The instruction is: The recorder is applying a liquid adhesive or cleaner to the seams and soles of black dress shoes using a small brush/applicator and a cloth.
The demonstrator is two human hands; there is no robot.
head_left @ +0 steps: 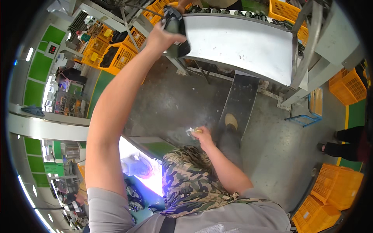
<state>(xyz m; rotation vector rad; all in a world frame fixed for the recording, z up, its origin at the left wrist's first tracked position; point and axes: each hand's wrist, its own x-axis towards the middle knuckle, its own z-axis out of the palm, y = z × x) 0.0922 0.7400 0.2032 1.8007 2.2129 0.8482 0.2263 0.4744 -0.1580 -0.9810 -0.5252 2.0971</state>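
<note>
My left arm reaches far out to the upper left, where my left hand (157,39) grips a dark shoe (176,27) at the left end of a white-topped table (241,42). My thumb lies across the shoe, and the fingers are partly hidden behind it. Another person's hand (182,6) shows close to the shoe's far end; I cannot tell whether it touches it. Lower down, in front of my camouflage apron (190,182), my right hand (204,138) is closed around a small crumpled whitish wad (191,133) with something yellowish beside it.
Several dark shoes (248,14) line the table's far edge. Orange crates stand at the left (120,58), far right (347,87) and lower right (334,186). A brightly lit surface (136,163) is by my left side. A blue-framed stool (311,110) and another person's legs (345,143) are at right.
</note>
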